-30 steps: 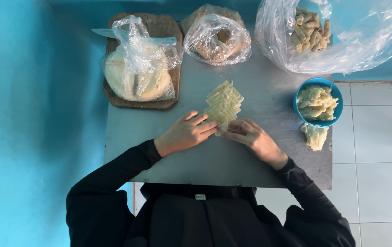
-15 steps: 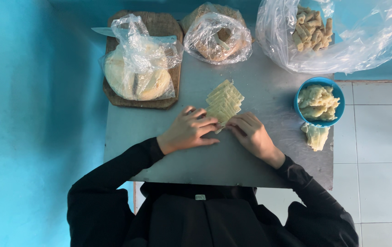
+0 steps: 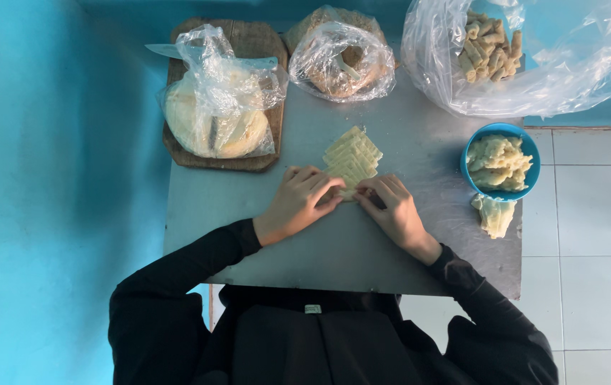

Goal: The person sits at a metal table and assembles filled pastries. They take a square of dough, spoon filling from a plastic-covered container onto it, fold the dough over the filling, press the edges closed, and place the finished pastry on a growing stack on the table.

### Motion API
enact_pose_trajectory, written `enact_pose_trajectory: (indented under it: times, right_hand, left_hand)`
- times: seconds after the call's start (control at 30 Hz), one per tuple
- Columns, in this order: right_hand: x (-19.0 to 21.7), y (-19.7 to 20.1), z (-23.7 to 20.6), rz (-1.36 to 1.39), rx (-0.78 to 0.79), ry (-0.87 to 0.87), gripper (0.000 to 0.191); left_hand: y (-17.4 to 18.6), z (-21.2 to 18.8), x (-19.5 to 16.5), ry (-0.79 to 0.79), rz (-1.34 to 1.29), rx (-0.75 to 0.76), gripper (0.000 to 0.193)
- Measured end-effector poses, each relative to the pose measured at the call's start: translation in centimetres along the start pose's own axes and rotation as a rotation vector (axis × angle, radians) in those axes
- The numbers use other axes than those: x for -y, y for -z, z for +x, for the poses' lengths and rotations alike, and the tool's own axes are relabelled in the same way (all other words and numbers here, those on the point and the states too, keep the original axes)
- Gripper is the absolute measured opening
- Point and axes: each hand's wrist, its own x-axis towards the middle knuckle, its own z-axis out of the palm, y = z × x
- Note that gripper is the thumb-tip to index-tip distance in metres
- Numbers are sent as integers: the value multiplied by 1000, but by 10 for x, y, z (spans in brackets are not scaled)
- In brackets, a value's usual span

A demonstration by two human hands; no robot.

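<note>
Dough sheet (image 3: pixel 352 158), ridged, is lying mid-frame on grey table (image 3: pixel 391 249) w/ left hand (image 3: pixel 298 203) & right hand (image 3: pixel 391 210) pinching its near corner, prob. rolling step; next needs even fingertip pressure.

Grey metal counter (image 3: pixel 348 249) stands against a blue wall (image 3: pixel 48 178). White tiled floor (image 3: pixel 591 235) to the right, grout lines visible. Lighting even and soft.

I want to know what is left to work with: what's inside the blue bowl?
The blue bowl holds a heap of pale yellow dough pieces, piled to its rim. Whatever lies beneath the top pieces, and the bowl's bottom, is covered.
</note>
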Motion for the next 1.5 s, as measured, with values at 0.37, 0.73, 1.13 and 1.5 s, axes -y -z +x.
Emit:
enact_pose_trajectory:
  times: [0.37,0.73,1.13,1.5]
  right_hand:
    - [3,-2,-2,62,-43,-51,19]
    - [8,12,6,-168,86,243,35]
    - [15,22,20,-193,210,281,27]
    - [14,45,69,-38,549,-5,17]
  left_hand:
    - [-1,-5,-10,64,130,-80,42]
    - [-4,-11,0,-80,226,-36,13]
    - [-6,-12,-3,-70,255,-21,20]
    - [-3,-1,-1,211,73,-3,21]
